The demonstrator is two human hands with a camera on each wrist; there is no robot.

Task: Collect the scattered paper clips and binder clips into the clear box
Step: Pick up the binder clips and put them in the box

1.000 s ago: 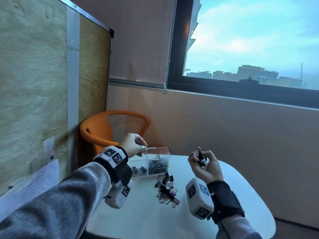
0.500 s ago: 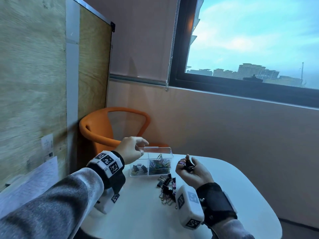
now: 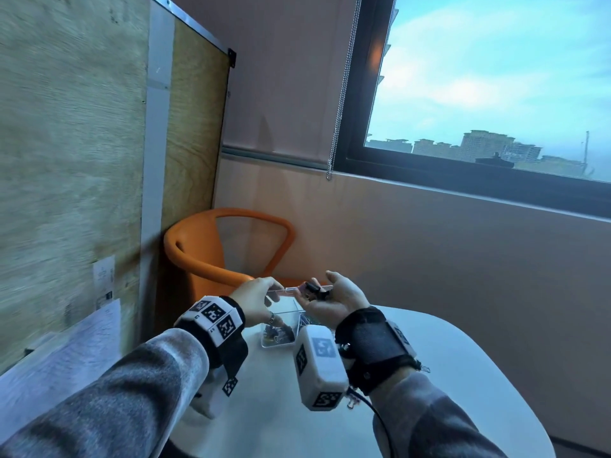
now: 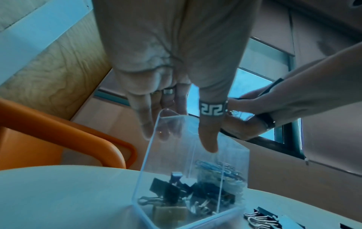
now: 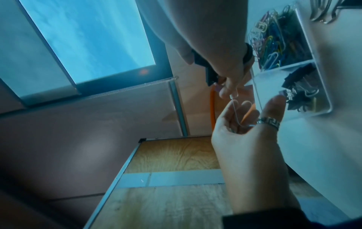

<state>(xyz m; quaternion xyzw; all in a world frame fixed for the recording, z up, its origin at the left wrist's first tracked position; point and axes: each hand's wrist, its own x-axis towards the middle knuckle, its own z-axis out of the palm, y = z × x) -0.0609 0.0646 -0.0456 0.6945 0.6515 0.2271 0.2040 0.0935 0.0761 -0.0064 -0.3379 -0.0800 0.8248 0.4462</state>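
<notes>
Step in hand, as judged: dropping a handful of binder clips into the clear box [image 3: 281, 325]; left hand [image 3: 256, 300] keeps the hinged lid [image 3: 281, 292] up while right hand [image 3: 330, 300] brings the load over the opening. Box stands on the white table [image 3: 463, 375], two compartments: black binder clips [image 4: 176, 192] in the left one, coloured paper clips [image 5: 274, 40] in the other. Left hand: thumb on the near face of the lid, the other fingers behind it, lightly pinching the clear panel near its top edge; fingers fairly straight, not wrapped. Right hand: palm up, fingers curled round a few dark clips [image 3: 315, 289], one pinkish; held above the box, just beside the lid edge and close to the left fingers, apart from the box floor. How many clips are in the palm cannot be told. Next move, a guess: tip the right hand over the binder-clip compartment and loosen the fingers, aiming left of the divider so nothing lands among the paper clips; lid must stay clear. More loose clips [image 4: 262, 219] lie on the table beside the box, in the left wrist view, so collecting is not finished. Orange chair [image 3: 205, 246] behind the table.
</notes>
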